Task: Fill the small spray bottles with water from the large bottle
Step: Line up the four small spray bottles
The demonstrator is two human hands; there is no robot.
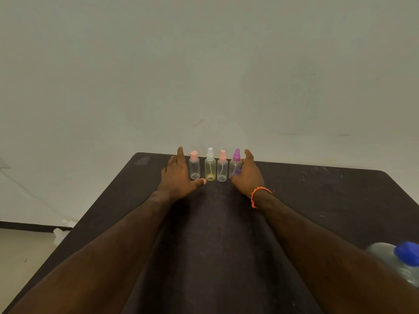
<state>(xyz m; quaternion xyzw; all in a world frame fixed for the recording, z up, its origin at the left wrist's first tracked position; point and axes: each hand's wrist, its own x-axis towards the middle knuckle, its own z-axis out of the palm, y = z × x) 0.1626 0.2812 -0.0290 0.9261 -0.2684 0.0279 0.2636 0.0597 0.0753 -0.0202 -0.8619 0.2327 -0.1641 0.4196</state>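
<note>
The left hand [179, 175] lies flat and open on the counter [317, 200], just beside the pink-capped spray bottle [194, 166]. The right hand [246, 175], fingers spread, touches the purple-capped bottle [235, 163]. Four small bottles stand upright in a row near the far edge. The large bottle [401, 261] sits at the near right edge.

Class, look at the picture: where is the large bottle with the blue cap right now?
In the head view, the large bottle is at the lower right edge of the frame, on the dark table, beside the right forearm and well apart from the row of small spray bottles.
</note>
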